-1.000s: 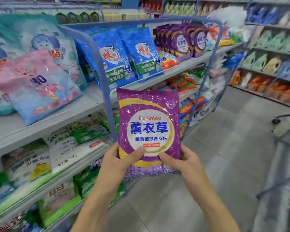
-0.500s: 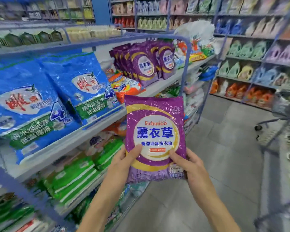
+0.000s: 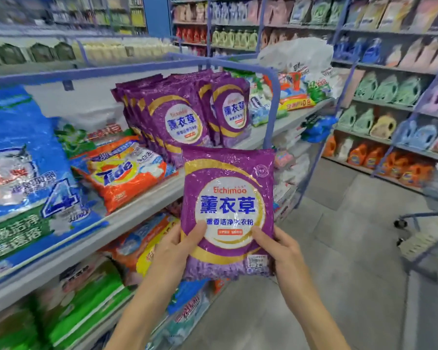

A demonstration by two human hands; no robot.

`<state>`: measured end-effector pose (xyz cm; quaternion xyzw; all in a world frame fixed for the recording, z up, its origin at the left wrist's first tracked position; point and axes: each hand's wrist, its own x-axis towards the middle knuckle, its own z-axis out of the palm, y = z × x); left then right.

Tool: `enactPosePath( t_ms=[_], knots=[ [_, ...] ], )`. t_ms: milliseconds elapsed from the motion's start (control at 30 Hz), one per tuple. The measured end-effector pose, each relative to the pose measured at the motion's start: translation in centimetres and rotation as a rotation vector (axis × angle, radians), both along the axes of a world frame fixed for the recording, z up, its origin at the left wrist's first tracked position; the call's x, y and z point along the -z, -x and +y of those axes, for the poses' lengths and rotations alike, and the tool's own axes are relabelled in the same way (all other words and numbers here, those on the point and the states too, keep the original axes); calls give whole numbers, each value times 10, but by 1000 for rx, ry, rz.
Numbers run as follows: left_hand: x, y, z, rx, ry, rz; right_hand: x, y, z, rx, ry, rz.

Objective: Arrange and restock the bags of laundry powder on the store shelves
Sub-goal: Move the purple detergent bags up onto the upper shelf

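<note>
Far left, near you: a big blue bag (image 3: 23,173) leans on the middle shelf (image 3: 127,221), filling that end. On the shelf below it are green-and-white bags (image 3: 86,304), blurred, print unreadable.

Right of the blue bag an orange Tide bag (image 3: 127,175) lies flat on the same shelf, with another bag tucked behind it.

Next along is a row of purple bags (image 3: 172,120), standing upright and packed face to back. A second short stack of the same purple bags (image 3: 232,112) sits just beside it on the right. Both are farther back than the Tide bag.

Your left hand (image 3: 172,253) grips the lower left edge of the purple bag (image 3: 228,198) you're carrying, thumb pressed on the front and fingers wrapped behind. The bag is upright, label facing you, off the shelf and in the air. It's in front of the shelf edge, lower and nearer than the purple row.

Your right hand (image 3: 286,256) grips the bag's lower right edge the same way, thumb on the front and fingers behind. Both hands are clamped on it, neither slack.

Behind the bag a blue frame post (image 3: 274,97) curves up from the shelf. Past it, farther down the shelf, are orange and white bags (image 3: 296,89).

On the right is grey tile floor (image 3: 339,248). Across the aisle, far shelves hold green jugs (image 3: 387,89) with orange bottles (image 3: 372,157) below. At the right edge is part of a blue cart (image 3: 420,215), heavily blurred.
</note>
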<state>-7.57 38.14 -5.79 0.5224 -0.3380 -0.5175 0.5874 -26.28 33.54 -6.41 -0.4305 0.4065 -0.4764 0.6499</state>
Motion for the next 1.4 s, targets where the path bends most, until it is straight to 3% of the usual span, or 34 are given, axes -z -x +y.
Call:
enactPosePath(
  t_ms=[233, 567, 767, 933, 1100, 1233, 1400],
  knots=[
    [-7, 42, -85, -160, 35, 7, -7, 25, -129, -114, -26, -4],
    [-25, 32, -165, -532, 87, 87, -27, -19, -248, -432, 95, -3],
    [-44, -3, -220, -639, 166, 28, -46, -70, -306, -474, 163, -61],
    [-52, -33, -262, -756, 175, -14, -51, -114, -350, -478, 265, 47],
    [-28, -42, -277, -1006, 149, -167, -34, -125, -369, -518, 291, 80],
    [-19, -32, -267, -1057, 121, -275, -20, -105, -381, -608, 360, 216],
    [-5, -22, -249, -774, -283, -497, -12, -86, -387, -777, 464, 600]
  ],
)
